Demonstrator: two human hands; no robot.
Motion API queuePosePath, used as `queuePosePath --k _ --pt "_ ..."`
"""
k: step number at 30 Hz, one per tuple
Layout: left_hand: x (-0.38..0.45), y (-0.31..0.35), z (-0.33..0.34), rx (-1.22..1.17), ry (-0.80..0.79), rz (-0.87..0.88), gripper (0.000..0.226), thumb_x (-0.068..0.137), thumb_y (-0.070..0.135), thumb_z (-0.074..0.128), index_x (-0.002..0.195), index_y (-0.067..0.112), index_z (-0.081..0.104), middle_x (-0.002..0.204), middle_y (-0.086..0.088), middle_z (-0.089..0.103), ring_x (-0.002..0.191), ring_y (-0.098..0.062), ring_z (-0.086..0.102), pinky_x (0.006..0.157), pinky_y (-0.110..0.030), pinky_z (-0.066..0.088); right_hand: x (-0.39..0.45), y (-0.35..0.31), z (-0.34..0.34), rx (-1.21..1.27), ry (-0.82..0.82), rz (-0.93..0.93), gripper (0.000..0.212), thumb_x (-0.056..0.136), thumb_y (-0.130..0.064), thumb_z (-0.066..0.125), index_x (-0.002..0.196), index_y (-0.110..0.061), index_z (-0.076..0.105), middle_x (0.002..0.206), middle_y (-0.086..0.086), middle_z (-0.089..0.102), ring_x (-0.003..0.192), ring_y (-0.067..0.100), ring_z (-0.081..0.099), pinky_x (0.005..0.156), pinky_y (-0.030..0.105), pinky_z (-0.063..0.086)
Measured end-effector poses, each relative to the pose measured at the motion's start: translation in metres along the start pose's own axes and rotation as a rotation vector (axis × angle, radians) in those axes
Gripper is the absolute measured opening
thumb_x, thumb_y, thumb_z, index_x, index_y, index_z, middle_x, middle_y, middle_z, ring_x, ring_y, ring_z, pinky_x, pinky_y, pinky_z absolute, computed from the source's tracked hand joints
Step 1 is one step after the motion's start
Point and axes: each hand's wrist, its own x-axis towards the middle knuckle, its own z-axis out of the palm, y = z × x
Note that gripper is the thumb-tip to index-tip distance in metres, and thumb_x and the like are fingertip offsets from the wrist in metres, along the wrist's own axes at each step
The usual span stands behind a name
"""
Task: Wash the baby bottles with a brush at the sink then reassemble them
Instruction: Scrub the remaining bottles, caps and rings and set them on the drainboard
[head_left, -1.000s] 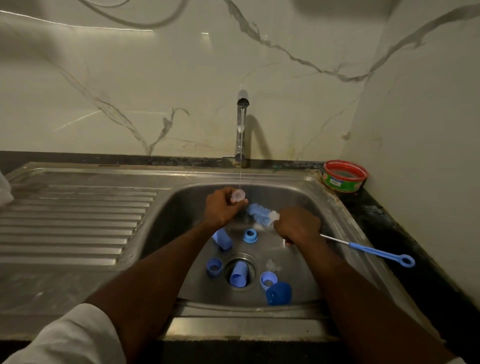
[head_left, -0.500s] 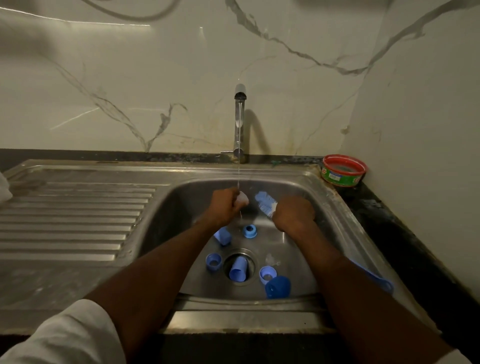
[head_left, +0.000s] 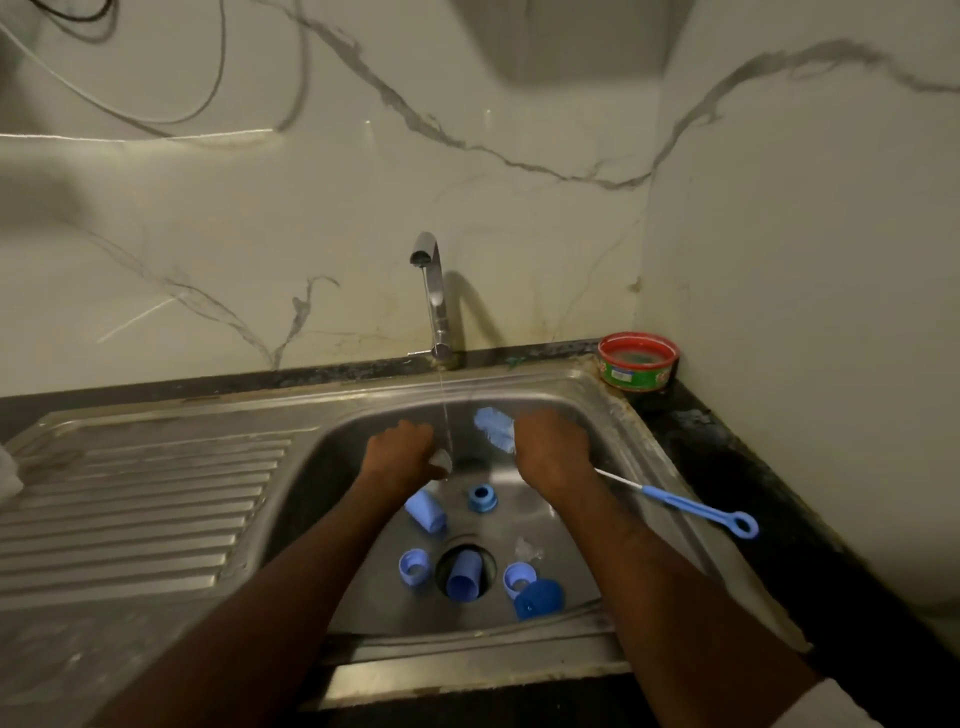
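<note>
The left hand (head_left: 402, 457) has its fingers curled round a small clear teat (head_left: 441, 460), holding it under the thin stream from the tap (head_left: 434, 291). The right hand (head_left: 550, 449) is clenched round the bottle brush (head_left: 493, 428), bristle head poking out at 10 o'clock, blue handle trailing to 4 o'clock over the sink rim (head_left: 649, 431). Below the hands, still apart in the basin: a bottle (head_left: 426, 512) lying at 6 o'clock of the left hand, a second bottle (head_left: 462, 577) in the drain, three collar rings (head_left: 483, 498) scattered round it, and a dark blue cap (head_left: 539, 598). A red-rimmed tub (head_left: 638, 362) sits on the surface at 2 o'clock. By my reading, washing is underway on small parts; nothing is reassembled yet.
</note>
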Motion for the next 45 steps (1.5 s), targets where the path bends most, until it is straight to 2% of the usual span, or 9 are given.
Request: queuePosePath --k 3,6,14,18,26,31,34,40,45 --pt "-0.002 -0.011 -0.002 -0.224 -0.009 -0.014 0.02 0.094 0.038 0.066 0.107 0.022 0.068 0.099 0.001 0.07 0.086 -0.012 0.067 0.085 -0.034 0.058 0.001 -0.004 -0.009 -0.036 0.108 -0.063 0.029 0.1 -0.025 0.058 0.128 -0.016 0.059 0.127 0.007 0.064 0.113 0.023 0.063 0.091 0.033 0.049" --pt "-0.005 -0.015 -0.004 -0.313 0.062 0.027 0.022 0.096 0.037 0.063 0.114 0.024 0.066 0.108 0.003 0.067 0.096 -0.013 0.064 0.09 -0.035 0.055 0.001 -0.004 -0.021 -0.044 0.139 -0.111 0.036 0.1 -0.034 0.057 0.135 -0.026 0.054 0.127 0.008 0.063 0.11 0.025 0.063 0.086 0.035 0.048" --pt "0.002 -0.043 0.0 -0.454 0.143 0.047 0.018 0.098 0.035 0.063 0.113 0.028 0.069 0.108 0.002 0.071 0.093 -0.009 0.064 0.083 -0.028 0.052 0.002 0.005 -0.024 -0.062 0.147 -0.291 0.043 0.098 -0.05 0.055 0.14 -0.049 0.045 0.127 0.001 0.066 0.109 0.024 0.064 0.088 0.039 0.052" --pt "0.008 -0.043 0.004 -0.467 0.144 0.157 0.027 0.096 0.035 0.066 0.122 0.028 0.064 0.115 0.005 0.068 0.102 -0.008 0.064 0.094 -0.036 0.054 0.006 -0.002 -0.019 -0.064 0.15 -0.347 0.045 0.099 -0.047 0.056 0.142 -0.049 0.045 0.131 0.0 0.065 0.113 0.024 0.062 0.09 0.039 0.052" --pt "0.016 -0.043 0.004 -0.516 0.267 0.101 0.023 0.095 0.025 0.068 0.118 0.02 0.067 0.109 -0.002 0.07 0.098 -0.014 0.065 0.09 -0.03 0.051 0.018 0.01 -0.01 -0.107 0.174 -0.296 0.042 0.099 -0.05 0.054 0.14 -0.049 0.045 0.123 0.004 0.067 0.108 0.025 0.063 0.088 0.04 0.052" --pt "0.011 -0.032 0.007 -0.483 0.236 0.207 0.029 0.098 0.025 0.064 0.126 0.019 0.063 0.118 -0.001 0.065 0.103 -0.013 0.06 0.091 -0.027 0.046 0.016 0.014 -0.013 -0.119 0.149 -0.33 0.038 0.097 -0.05 0.055 0.135 -0.046 0.052 0.122 0.002 0.068 0.106 0.024 0.063 0.088 0.04 0.052" --pt "0.011 -0.028 0.007 -0.454 0.206 0.159 0.029 0.099 0.03 0.061 0.127 0.021 0.062 0.119 0.0 0.064 0.105 -0.015 0.061 0.094 -0.035 0.051 0.012 0.017 -0.016 -0.098 0.143 -0.324 0.038 0.097 -0.051 0.054 0.135 -0.045 0.052 0.12 0.001 0.068 0.106 0.023 0.063 0.089 0.041 0.052" --pt "0.015 -0.03 0.013 -0.464 0.236 0.029 0.024 0.095 0.033 0.067 0.116 0.024 0.065 0.11 0.0 0.069 0.095 -0.012 0.063 0.086 -0.031 0.053 0.013 0.013 -0.025 -0.074 0.292 -0.193 0.034 0.099 -0.044 0.056 0.132 -0.034 0.054 0.115 0.001 0.069 0.1 0.022 0.064 0.072 0.03 0.038" --pt "0.02 -0.021 0.015 -0.541 0.265 0.009 0.034 0.093 0.035 0.071 0.121 0.015 0.065 0.105 -0.006 0.071 0.092 -0.015 0.066 0.087 -0.034 0.056 0.016 0.016 -0.016 -0.053 0.301 -0.097 0.033 0.094 -0.042 0.062 0.126 -0.034 0.055 0.111 0.001 0.069 0.095 0.021 0.064 0.069 0.035 0.046"
